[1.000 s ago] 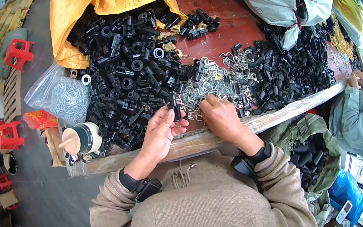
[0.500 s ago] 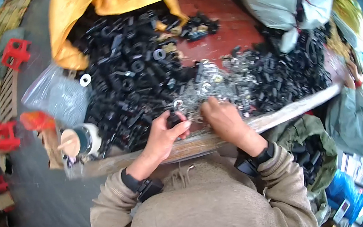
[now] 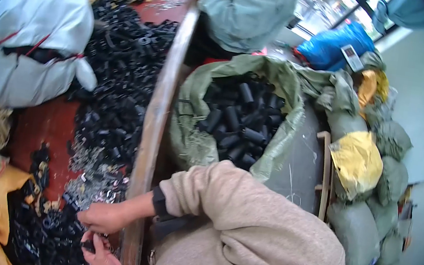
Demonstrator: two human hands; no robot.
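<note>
My left hand (image 3: 107, 262) is closed around a small black part (image 3: 89, 246) at the lower left, inside the table's wooden edge (image 3: 154, 124). Just above it, my right hand (image 3: 105, 217) has its fingers pinched together; whatever they hold is hidden. A short dark cylinder (image 3: 70, 201) shows beside its fingertips, and I cannot tell whether they touch it. Small shiny clear or metal pieces (image 3: 92, 185) lie in a heap beyond my right hand. Loose black parts (image 3: 42, 239) are piled left of both hands.
An open green sack (image 3: 185, 112) full of black cylinders (image 3: 248, 94) stands right of the table. Another person (image 3: 246, 11) works at the far end. A tied white sack (image 3: 27, 44) sits on the red tabletop (image 3: 48, 130). Several stuffed sacks (image 3: 353, 230) line the right wall.
The view has swung to the right, so the hands now appear at the lower left and the green sack comes fully into view. My left hand still holds the black part.
</note>
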